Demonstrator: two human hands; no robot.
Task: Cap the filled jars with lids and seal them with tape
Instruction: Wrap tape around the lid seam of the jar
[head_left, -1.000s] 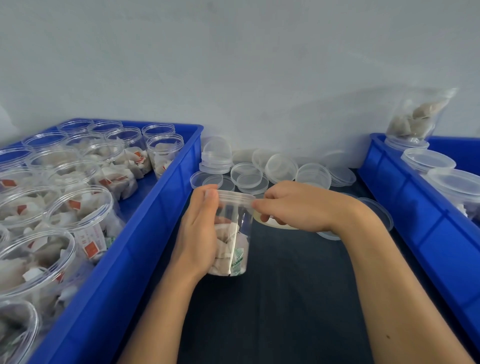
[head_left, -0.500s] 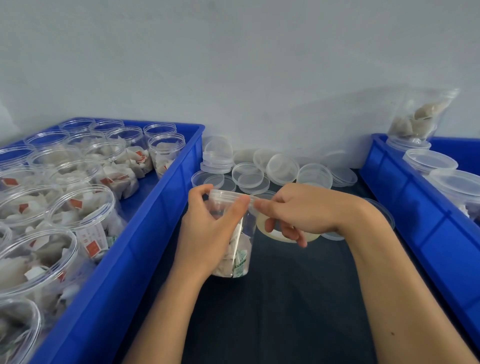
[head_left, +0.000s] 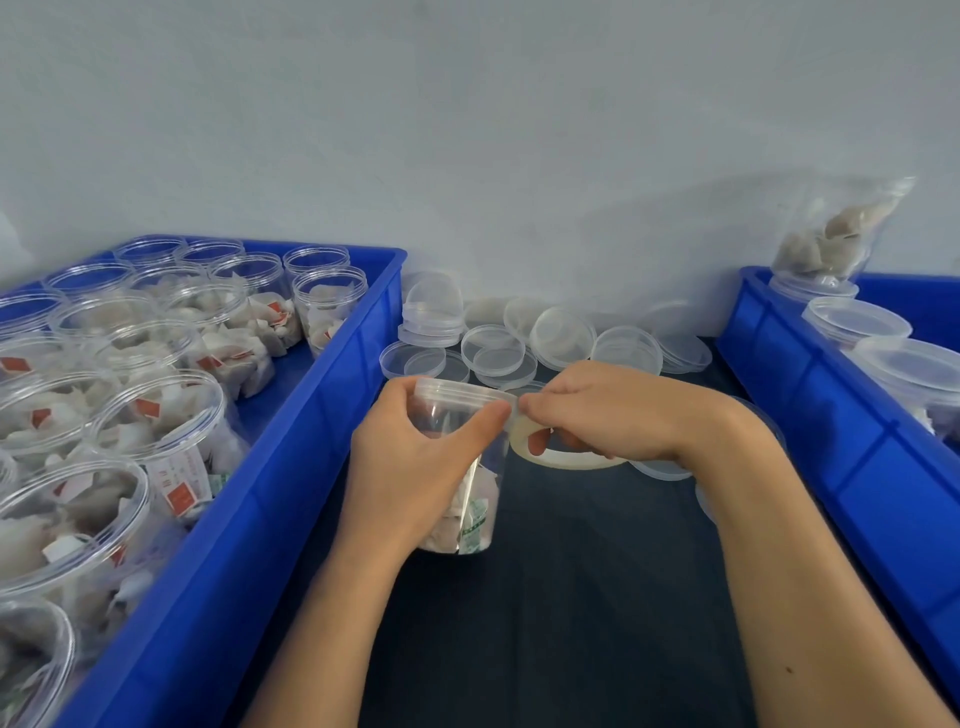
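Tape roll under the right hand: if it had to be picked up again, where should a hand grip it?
Grip the tape roll across its ring wall, thumb outside and fingers through the open centre, coming from above on the right. It lies nearly flat on the table beside the jar, so the hole faces up; the left hand and the jar likely block the other side.

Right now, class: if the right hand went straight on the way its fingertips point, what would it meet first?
The right hand points leftward at the jar's lid, held by the left hand. It would meet the lid's rim, or the left thumb beside it; they look almost touching already.
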